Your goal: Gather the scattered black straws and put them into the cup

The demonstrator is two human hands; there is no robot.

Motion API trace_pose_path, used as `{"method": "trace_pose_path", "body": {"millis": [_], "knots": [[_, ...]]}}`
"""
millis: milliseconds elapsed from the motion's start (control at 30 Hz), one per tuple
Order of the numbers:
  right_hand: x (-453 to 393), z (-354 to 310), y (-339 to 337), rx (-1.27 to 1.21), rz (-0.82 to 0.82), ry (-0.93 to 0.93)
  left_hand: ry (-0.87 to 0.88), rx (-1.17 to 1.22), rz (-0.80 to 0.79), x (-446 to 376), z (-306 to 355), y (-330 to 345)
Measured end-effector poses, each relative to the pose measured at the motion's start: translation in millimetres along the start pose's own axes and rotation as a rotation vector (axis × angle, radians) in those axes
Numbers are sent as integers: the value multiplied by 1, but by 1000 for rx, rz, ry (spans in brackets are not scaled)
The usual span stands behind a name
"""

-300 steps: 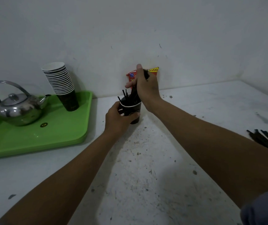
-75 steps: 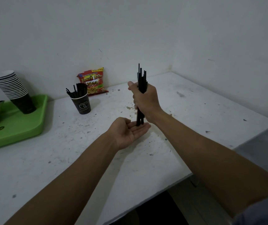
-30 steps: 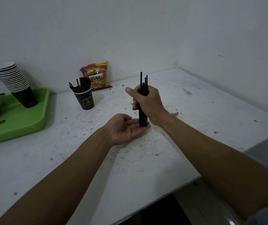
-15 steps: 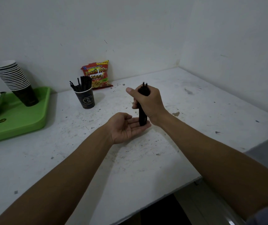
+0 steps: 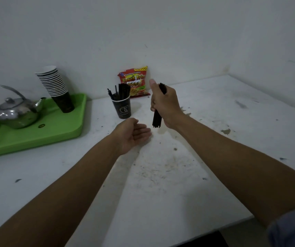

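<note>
Now that our right hand [image 5: 164, 104] has lifted the bundle of straws [image 5: 157, 120] off our left palm, where half a second ago we were tapping the ends level, the bundle hangs upright above the worktop [image 5: 178, 175], squared and, we judge, ready for the cup [image 5: 122, 108]. Right fingers wrap the bundle at mid-length, thumb raised. Our left hand [image 5: 134, 135] lies palm-up and relaxed, holding nothing, just below and left of the straw ends. Just beyond it the cup already holds straws and stands before the snack packet [image 5: 135, 82], right of the green tray [image 5: 68, 129].
</note>
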State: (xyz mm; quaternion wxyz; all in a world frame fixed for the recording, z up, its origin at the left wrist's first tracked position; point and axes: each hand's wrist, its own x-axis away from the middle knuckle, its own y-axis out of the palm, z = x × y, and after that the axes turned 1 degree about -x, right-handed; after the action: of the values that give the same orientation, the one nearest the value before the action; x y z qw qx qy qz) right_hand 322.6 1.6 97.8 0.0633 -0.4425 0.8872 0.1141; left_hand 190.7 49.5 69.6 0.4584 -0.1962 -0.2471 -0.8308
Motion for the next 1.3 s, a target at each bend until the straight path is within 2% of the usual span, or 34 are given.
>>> {"method": "trace_pose_path", "body": {"millis": [133, 233, 433, 533, 700, 833, 967, 1100, 1200, 1300], "knots": [[-28, -5, 36, -1, 22, -17, 264, -193, 367, -25, 18, -39], [-49, -12, 57, -47, 52, -1, 423, -405, 461, -42, 27, -63], [-95, -23, 83, -206, 116, 5, 583, -541, 353, -79, 47, -69], [-109, -26, 89, -170, 117, 4, 650, -555, 290, -100, 50, -67], [-122, -17, 101, -157, 13, 10, 758, -500, 287, -112, 45, -66], [-121, -4, 105, -38, -49, 3, 797, -521, 301, -111, 42, -67], [-118, 9, 101, 280, -115, -31, 827, -548, 318, -109, 41, -66], [-111, 24, 95, 474, -190, -46, 853, -555, 333, -105, 39, -66], [-104, 28, 92, 553, -245, -39, 852, -549, 343, -103, 37, -67], [-105, 32, 88, 515, -257, -78, 852, -555, 356, -100, 36, -66]]}}
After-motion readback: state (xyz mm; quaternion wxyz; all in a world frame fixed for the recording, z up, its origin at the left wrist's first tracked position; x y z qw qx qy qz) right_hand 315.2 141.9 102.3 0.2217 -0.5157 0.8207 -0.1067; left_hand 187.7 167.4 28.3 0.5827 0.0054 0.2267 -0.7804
